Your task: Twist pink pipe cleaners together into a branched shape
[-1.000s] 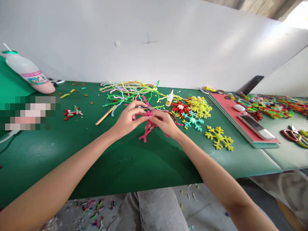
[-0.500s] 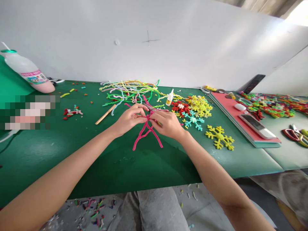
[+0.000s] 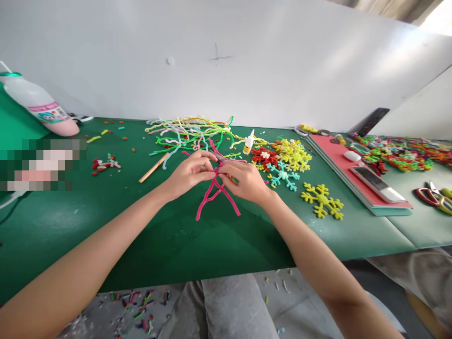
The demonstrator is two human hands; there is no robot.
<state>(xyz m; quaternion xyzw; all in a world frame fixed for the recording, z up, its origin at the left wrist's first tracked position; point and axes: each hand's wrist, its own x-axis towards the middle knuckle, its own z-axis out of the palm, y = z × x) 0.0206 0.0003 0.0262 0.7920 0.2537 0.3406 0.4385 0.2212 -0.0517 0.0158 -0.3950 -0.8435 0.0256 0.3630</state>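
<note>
Several pink pipe cleaners [image 3: 228, 197] are joined near the middle into a star-like shape, held just above the green table. My left hand [image 3: 192, 174] is closed, its thumb and fingertips pinching them at the crossing. My right hand [image 3: 243, 179] meets it there, fingers curled around a hand tool with a dark metal tip [image 3: 219, 158]. A bit of its coloured handle shows under the palm; its exact kind is hidden. Two long pink ends point toward me, and others stick out behind my fingers.
Loose pipe cleaners [image 3: 190, 129] and a white glue bottle [image 3: 248, 143] lie behind my hands. Right of them are finished snowflakes, including a yellow-green one [image 3: 322, 201]. A wooden stick [image 3: 154, 167] rests at left. A phone [image 3: 377, 183] lies on a red folder [image 3: 332, 155].
Both hands keep nearly the same place and grip on the pink pipe cleaners. The view has shifted very slightly.
</note>
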